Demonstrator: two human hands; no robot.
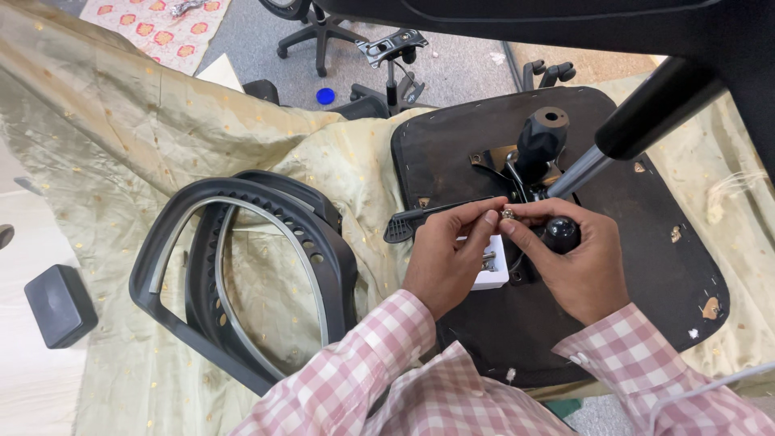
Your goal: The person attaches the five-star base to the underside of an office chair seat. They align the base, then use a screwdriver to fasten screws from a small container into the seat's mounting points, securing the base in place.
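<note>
Small metal hardware (508,214), its exact kind too tiny to tell, is pinched between the fingertips of the left hand (448,258) and the right hand (577,262), which meet above an upturned black chair seat (646,266). The right hand also curls round a black knob (561,233). Under the hands a small white box (494,273) holds a few metal pieces. A black chair back frame (242,274) lies well apart on the gold cloth (97,153).

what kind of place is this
Probably an office floor used as a chair repair or assembly spot: an upturned seat base and a loose chair backrest frame lie on a spread cloth, with more chair bases behind.
</note>
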